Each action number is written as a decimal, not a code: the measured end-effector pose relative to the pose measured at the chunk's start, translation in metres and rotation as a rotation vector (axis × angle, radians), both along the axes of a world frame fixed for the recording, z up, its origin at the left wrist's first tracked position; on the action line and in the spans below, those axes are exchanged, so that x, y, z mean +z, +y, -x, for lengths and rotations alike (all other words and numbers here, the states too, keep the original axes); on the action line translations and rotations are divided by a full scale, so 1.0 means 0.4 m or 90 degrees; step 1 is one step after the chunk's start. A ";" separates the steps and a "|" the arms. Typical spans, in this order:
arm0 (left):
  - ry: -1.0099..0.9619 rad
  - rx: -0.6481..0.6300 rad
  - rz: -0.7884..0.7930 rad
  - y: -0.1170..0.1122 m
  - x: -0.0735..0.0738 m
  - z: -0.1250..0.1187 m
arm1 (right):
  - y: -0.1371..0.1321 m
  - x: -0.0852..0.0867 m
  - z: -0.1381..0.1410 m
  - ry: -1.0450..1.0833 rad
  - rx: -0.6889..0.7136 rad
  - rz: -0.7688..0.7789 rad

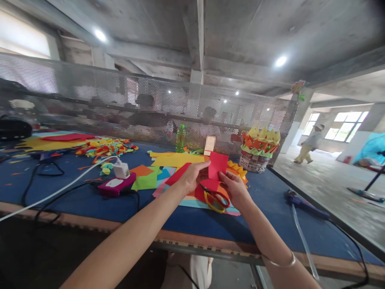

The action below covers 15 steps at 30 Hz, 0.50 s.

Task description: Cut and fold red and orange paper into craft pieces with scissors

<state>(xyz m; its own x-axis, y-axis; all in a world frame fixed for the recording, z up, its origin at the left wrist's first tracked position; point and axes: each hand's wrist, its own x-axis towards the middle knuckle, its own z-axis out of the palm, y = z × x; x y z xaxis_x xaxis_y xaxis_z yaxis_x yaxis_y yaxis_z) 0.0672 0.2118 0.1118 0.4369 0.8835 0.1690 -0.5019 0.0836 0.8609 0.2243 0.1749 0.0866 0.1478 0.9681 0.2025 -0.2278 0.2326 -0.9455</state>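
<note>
"Red paper [217, 165], a small sheet: where is it?"

"Upright between both hands, over a loose pile of coloured sheets [195, 204] on the blue tabletop [168, 222]."

"And each grip?"

"Closed on it, both of them. The left hand [193, 177] has its left edge; the right hand [235, 188] pinches its lower right corner."

"Those scissors [215, 199]?"

"Just below the hands, with yellow and red handles. Whether the right hand touches them, I can't tell."

"Farther out?"

"Green paper [146, 180] and a magenta box [113, 186] to the left, a layered paper basket [257, 154] to the right, and a green bottle [181, 139] near the mesh screen [116, 90]."
</note>
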 end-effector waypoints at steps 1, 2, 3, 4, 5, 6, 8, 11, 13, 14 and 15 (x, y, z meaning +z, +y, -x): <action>-0.001 0.000 0.000 0.002 -0.001 0.000 | 0.000 0.000 0.000 0.001 -0.001 0.002; -0.001 0.000 -0.001 0.003 -0.002 0.000 | 0.000 0.000 0.000 0.001 -0.001 0.003; -0.001 0.001 -0.004 0.005 -0.003 0.000 | 0.000 0.000 0.000 0.002 -0.003 0.003; -0.001 0.002 -0.008 0.006 -0.004 0.000 | 0.000 0.001 0.000 0.003 -0.004 0.003; -0.001 0.004 -0.013 0.007 -0.005 0.000 | 0.000 0.001 -0.001 0.003 -0.005 0.003; -0.002 0.006 -0.019 0.008 -0.006 0.000 | 0.000 0.001 -0.001 0.003 -0.006 0.002; -0.005 0.010 -0.031 0.009 -0.007 0.001 | 0.000 0.000 -0.002 0.001 -0.007 -0.001; -0.007 0.012 -0.045 0.010 -0.008 0.000 | 0.001 -0.001 -0.003 -0.005 -0.010 -0.005; -0.007 0.013 -0.052 0.010 -0.009 0.000 | 0.002 -0.002 -0.005 -0.010 -0.014 -0.008; -0.006 0.013 -0.055 0.009 -0.009 -0.001 | 0.002 -0.003 -0.005 -0.013 -0.016 -0.010; -0.004 0.014 -0.058 0.009 -0.009 -0.001 | 0.002 -0.003 -0.005 -0.017 -0.018 -0.012</action>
